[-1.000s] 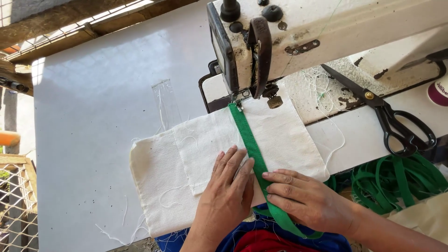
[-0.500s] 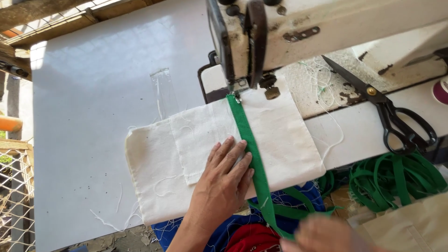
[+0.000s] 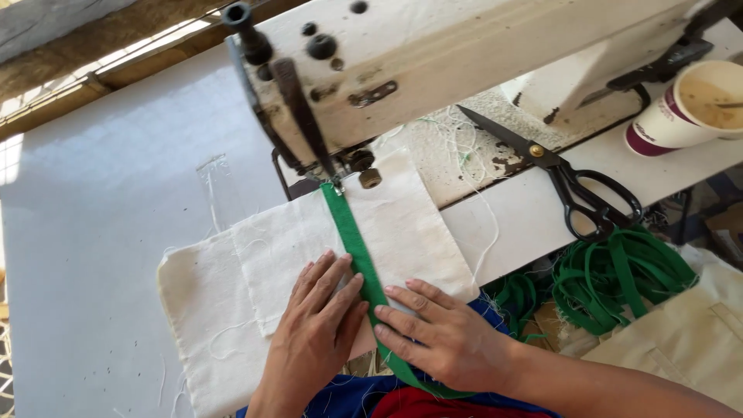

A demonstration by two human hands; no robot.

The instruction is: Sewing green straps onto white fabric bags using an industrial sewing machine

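- My left hand (image 3: 317,329) and right hand (image 3: 437,333) lie flat on the cream cloth pieces (image 3: 255,286), either side of the green webbing strap (image 3: 352,240).
- The strap runs back under the white sewing machine (image 3: 433,62).
- Black-handled scissors (image 3: 569,182) lie right of it on the white worktop (image 3: 108,232), a paper cup (image 3: 685,108) behind them.

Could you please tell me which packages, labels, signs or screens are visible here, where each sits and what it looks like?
Paper cup: far right on the sewing table, round, white with a maroon printed band, brownish inside.
No signs or screens show.
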